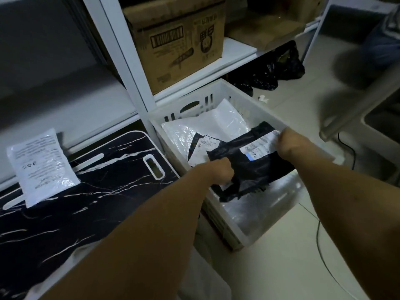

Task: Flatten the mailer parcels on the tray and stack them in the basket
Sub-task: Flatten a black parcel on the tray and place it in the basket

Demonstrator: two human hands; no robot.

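Observation:
A black mailer parcel (249, 167) with a white shipping label lies inside the white slotted basket (236, 98) on the floor. My left hand (220, 169) grips its near left edge. My right hand (287, 140) pinches its far right edge at the label. Under it lie a white mailer (207, 128) and another dark parcel with a label (198, 148). On the black marble-patterned tray (75, 202) at the left, one white mailer parcel (42, 165) leans at the back.
A white metal shelf post (121, 53) stands between tray and basket. A cardboard box (177, 40) sits on the shelf above, black bags (270, 70) beneath it. A cable (320, 245) runs across the tiled floor at right.

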